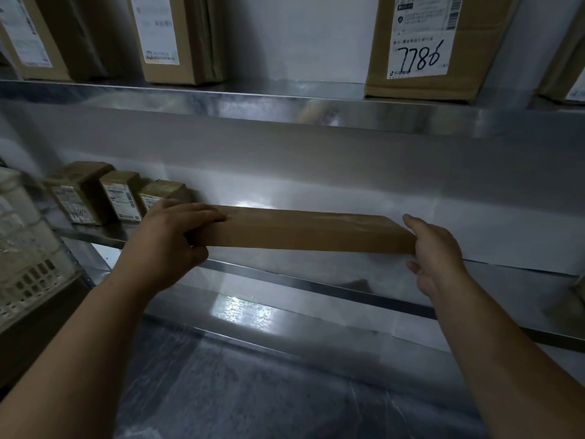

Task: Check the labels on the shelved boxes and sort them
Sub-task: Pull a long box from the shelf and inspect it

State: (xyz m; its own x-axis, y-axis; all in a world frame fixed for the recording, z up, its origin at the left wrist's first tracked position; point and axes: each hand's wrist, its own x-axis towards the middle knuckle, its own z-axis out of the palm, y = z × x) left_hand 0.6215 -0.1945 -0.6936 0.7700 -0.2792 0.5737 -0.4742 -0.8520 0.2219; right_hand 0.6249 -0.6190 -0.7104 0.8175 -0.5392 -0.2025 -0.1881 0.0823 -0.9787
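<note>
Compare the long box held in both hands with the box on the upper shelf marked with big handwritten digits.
The long flat box lies horizontal, gripped at its ends by the left hand and right hand; the handwritten-number box stands upright on the upper shelf, untouched. The long flat box shows no label on its visible faces; the handwritten-number box carries a white one. Both are brown cardboard.

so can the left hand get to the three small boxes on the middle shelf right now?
Probably not yet: the left hand is gripping the long flat box. The three small boxes sit just behind it, with nothing between.
</note>
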